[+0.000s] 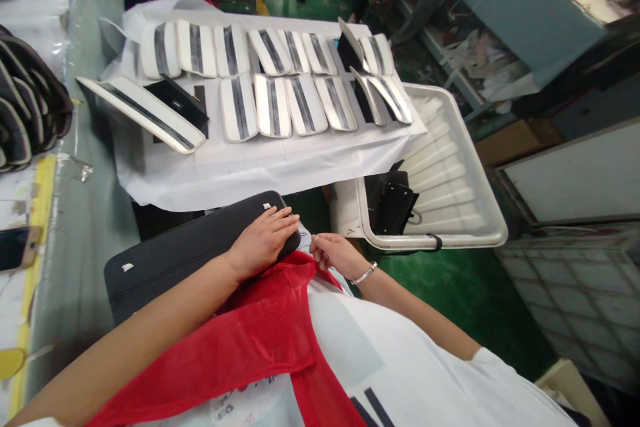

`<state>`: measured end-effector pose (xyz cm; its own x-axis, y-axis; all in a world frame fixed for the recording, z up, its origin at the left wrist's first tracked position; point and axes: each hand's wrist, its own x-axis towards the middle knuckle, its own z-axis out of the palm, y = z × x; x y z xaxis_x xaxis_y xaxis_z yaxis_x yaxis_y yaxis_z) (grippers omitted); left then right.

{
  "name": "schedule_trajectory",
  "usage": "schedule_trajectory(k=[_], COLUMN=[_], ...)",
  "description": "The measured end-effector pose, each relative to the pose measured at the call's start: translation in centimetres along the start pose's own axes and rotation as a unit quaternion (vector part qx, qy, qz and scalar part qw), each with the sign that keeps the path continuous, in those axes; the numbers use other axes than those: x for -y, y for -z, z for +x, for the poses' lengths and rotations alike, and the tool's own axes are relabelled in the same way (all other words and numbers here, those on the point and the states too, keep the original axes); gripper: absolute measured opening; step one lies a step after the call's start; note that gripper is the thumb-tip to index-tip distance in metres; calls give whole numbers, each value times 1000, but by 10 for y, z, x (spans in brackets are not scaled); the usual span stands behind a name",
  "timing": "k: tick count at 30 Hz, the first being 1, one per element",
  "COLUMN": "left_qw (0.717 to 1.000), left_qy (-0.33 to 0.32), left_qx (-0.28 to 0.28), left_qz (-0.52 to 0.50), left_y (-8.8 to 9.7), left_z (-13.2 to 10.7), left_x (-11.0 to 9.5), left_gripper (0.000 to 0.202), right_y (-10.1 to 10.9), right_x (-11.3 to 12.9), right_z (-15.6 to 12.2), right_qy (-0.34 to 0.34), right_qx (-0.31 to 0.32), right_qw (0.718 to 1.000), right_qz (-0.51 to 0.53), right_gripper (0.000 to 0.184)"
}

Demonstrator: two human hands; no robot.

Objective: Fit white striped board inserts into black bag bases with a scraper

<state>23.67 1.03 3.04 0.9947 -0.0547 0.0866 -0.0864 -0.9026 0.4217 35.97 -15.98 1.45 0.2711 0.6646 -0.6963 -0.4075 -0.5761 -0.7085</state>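
A long black padded panel (190, 253) with rounded corners and small white marks lies tilted across my lap, in front of the red apron (250, 333). My left hand (265, 240) rests flat on its right end, with the fingers stretched out. Just right of that end is my right hand (335, 255), a silver bracelet on its wrist. Its fingers are curled and pressed together, and anything between them is too small to make out. The panel's lower edge is partly covered by my left forearm and the apron.
Ahead, a table with white sheeting (210, 177) carries rows of white pieces with dark stripes (239, 107). A white tub (480, 213) holding black pieces (393, 207) stands to the right. A phone (17, 248) and stacked dark pieces (30, 100) lie left. People stand beyond.
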Motion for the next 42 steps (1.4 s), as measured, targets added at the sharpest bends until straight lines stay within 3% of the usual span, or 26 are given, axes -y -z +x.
schedule_trajectory(k=[6,13,17,20,23,25,27,29,32,34,38,40,42], left_qw=[1000,999,992,983,965,947,938,938,941,940,928,921,915], left_qy=[6,43,73,87,134,202,279,327,325,310,303,313,325], left_qx=[3,-25,-87,-130,-212,-248,-206,-109,-5,13,11,8,8], left_qz=[17,-3,-53,-99,-83,-33,-9,-30,-94,-143,-217,-234,-238], left_y=[-3,-8,-5,-1,4,9,16,24,35,39,39,38,36], left_z=[-5,-4,-7,-12,-12,-6,4,15,27,29,28,27,26], left_x=[-11,-14,-16,-16,-9,4,20,36,54,62,70,71,70], left_gripper=[40,38,29,19,19,22,29,35,36,35,33,33,35], right_y=[-20,-19,-18,-20,-23,-25,-27,-29,-31,-33,-38,-40,-41], right_x=[10,13,14,16,20,24,29,33,36,37,42,45,46], right_z=[3,8,8,6,6,7,7,5,3,3,9,11,11], right_qy=[55,51,35,57,108,121,116,116,142,143,88,126,195], right_qx=[-5,2,16,-9,-43,-56,-68,-81,-112,-120,-88,-101,-119], right_qw=[997,992,996,996,984,969,953,935,907,907,935,915,877], right_qz=[-53,-115,-85,-71,-135,-206,-272,-326,-380,-378,-332,-369,-422], right_gripper=[34,32,26,27,36,43,48,50,49,47,48,46,43])
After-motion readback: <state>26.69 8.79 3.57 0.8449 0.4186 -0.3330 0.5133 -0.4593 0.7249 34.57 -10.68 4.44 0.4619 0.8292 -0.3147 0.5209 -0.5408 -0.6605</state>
